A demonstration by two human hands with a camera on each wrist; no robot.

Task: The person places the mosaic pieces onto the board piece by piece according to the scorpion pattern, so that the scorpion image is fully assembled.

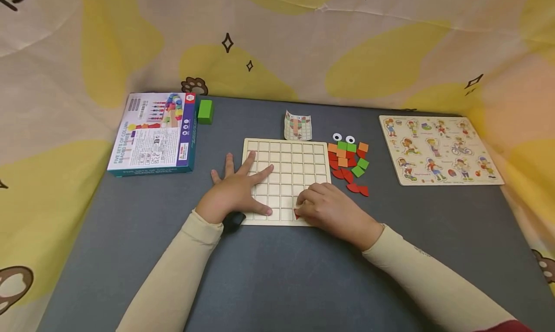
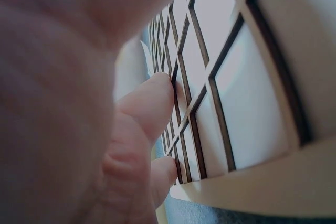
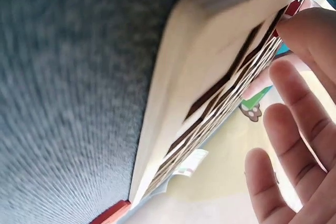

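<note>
A wooden grid board (image 1: 287,180) with square cells lies on the grey table. My left hand (image 1: 234,190) rests spread over the board's left side, fingers straight, its fingertips on the cells in the left wrist view. At the lower right of the grid my right hand (image 1: 331,207) pinches a small red piece (image 1: 297,214) between thumb and fingertip, over the bottom row. Most of that red piece is covered by the fingers. In the right wrist view, the red piece (image 3: 294,7) shows at the thumb tip, and the other fingers are held off the board.
Right of the board lie loose red pieces (image 1: 353,188), green squares (image 1: 359,171), orange squares (image 1: 342,162) and two eye discs (image 1: 337,137). A pattern card (image 1: 298,126) leans behind. A boxed toy (image 1: 149,134) and green block (image 1: 205,112) stand left; a picture puzzle (image 1: 440,151) lies right.
</note>
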